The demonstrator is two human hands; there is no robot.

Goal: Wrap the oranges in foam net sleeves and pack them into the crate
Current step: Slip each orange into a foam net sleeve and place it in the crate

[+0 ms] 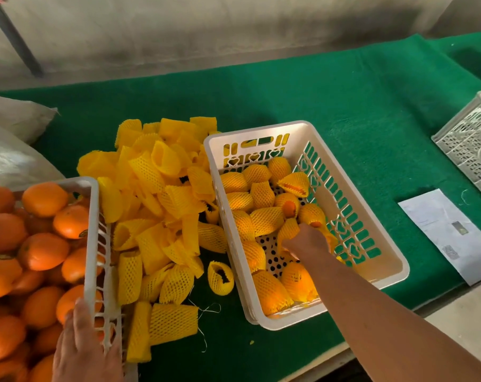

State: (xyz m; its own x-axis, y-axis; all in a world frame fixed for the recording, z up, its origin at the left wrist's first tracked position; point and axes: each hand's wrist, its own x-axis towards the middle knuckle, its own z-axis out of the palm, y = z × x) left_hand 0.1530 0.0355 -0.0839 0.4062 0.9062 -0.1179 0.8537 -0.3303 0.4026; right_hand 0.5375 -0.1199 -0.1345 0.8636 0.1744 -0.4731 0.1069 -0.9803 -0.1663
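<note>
A white crate sat in the middle of the frame on a green mat. Inside it lay many wrapped oranges, each in a yellow net. The black dotted floor of the crate showed between some of them.

The right hand reached into the crate from the lower right. Its fingers curled round a wrapped orange near the right wall of the crate.

A big pile of empty sleeves lay on the mat just left of the crate, in the middle of the frame. A few touched the crate's left wall.

At the lower left stood a basket full of bare oranges. The left hand rested on the basket's near right rim, at the bottom of the frame. Its fingers were fairly straight, and it held nothing.

A sheet of paper lay at the right edge of the mat. Another white basket sat at the far right. A white bag lay at the upper left.
</note>
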